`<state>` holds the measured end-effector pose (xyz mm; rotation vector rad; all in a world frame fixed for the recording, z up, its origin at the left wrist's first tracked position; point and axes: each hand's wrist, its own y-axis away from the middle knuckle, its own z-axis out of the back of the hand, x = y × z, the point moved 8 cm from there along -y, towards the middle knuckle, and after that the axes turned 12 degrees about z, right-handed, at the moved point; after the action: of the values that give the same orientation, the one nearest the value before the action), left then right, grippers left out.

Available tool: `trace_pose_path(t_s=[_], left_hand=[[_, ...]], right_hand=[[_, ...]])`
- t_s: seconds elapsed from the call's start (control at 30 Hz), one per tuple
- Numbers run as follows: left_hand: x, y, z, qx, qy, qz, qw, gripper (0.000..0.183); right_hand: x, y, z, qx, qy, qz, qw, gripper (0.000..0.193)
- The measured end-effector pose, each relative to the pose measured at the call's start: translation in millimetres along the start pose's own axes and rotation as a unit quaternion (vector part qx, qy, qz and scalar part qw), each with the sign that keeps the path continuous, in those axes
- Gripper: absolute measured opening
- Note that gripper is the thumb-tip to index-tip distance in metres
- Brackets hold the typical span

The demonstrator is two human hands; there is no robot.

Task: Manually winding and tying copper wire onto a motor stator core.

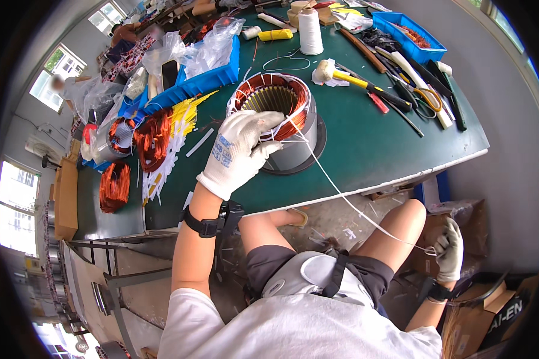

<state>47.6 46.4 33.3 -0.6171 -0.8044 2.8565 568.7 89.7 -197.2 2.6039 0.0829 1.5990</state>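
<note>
On the green table stands a motor stator [291, 157], a grey metal cylinder with copper windings [300, 99] bound by white cord around its top. My left hand [238, 146], in a white glove, grips its near left rim, with fingers over the windings and thumb at the outer side. From the rim a white cord [348, 202] stretches taut down to the right, past the table's edge. My right hand [449, 250], also gloved, is closed on the cord's far part, out beside my right knee. The fingertips inside the bore are partly hidden.
Behind stand a spool of white thread [310, 33] and a yellow-handled mallet [359, 81]. Scissors [428, 99] and other tools lie at right, near a blue bin [410, 39]. Left are copper coils [115, 186], yellow strips [185, 113] and a blue tray [212, 78]. Cardboard boxes [476, 317] stand low right.
</note>
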Motion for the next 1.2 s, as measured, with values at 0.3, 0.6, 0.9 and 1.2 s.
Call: trace_pose_path(t_s=[0.3, 0.6, 0.9, 1.2], left_hand=[[-2, -1, -2, 0.021, -0.043, -0.007, 0.999, 0.036], [-4, 2, -5, 0.012, -0.076, -0.048, 0.996, 0.034], [-10, 5, -8, -0.064, -0.102, -0.117, 0.986, 0.031], [-6, 6, -10, -0.105, -0.062, -0.151, 0.981, 0.031]], right_hand=[[-4, -7, -345, 0.300, 0.307, 0.173, 0.886, 0.025], [-69, 32, -391, 0.292, 0.177, 0.128, 0.931, 0.026], [6, 20, -465, 0.477, -0.242, -0.083, 0.841, 0.033], [-27, 25, -391, 0.409, -0.092, 0.009, 0.908, 0.027]])
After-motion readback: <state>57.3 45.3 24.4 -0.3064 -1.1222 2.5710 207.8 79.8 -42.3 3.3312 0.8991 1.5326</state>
